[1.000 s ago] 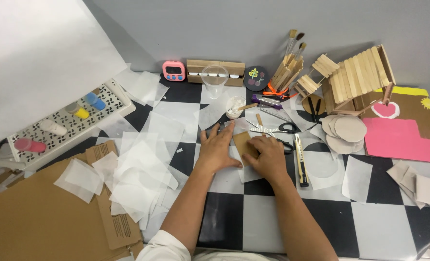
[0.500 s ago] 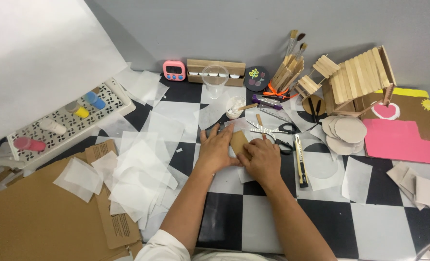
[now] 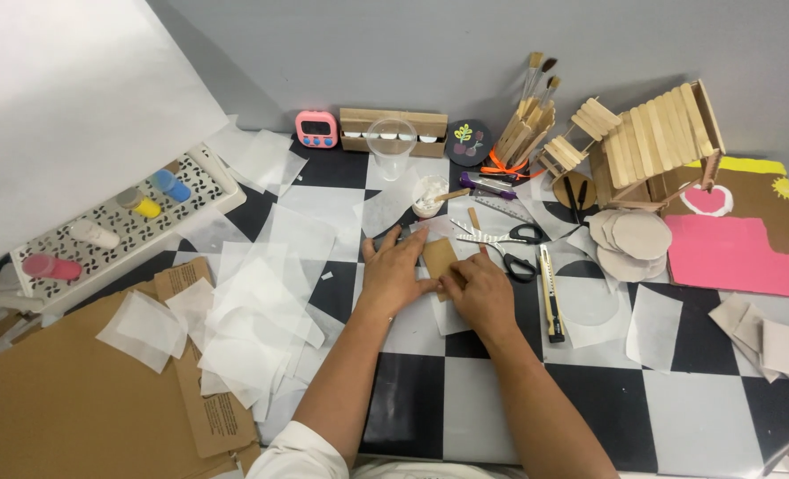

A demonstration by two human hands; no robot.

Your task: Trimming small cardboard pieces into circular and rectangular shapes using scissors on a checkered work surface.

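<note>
Head view, middle of the frame: both hands press down on a small brown cardboard piece (image 3: pixel 437 256) lying on a white paper sheet on the checkered table (image 3: pixel 696 417). Left hand (image 3: pixel 394 275) lies flat with fingers spread, touching the piece's left edge, grasping nothing. Right hand (image 3: pixel 481 288) pinches the piece's lower right corner. Scissors (image 3: pixel 501 241) lie just right of it; a yellow utility knife (image 3: pixel 550 293) lies farther right.
</note>
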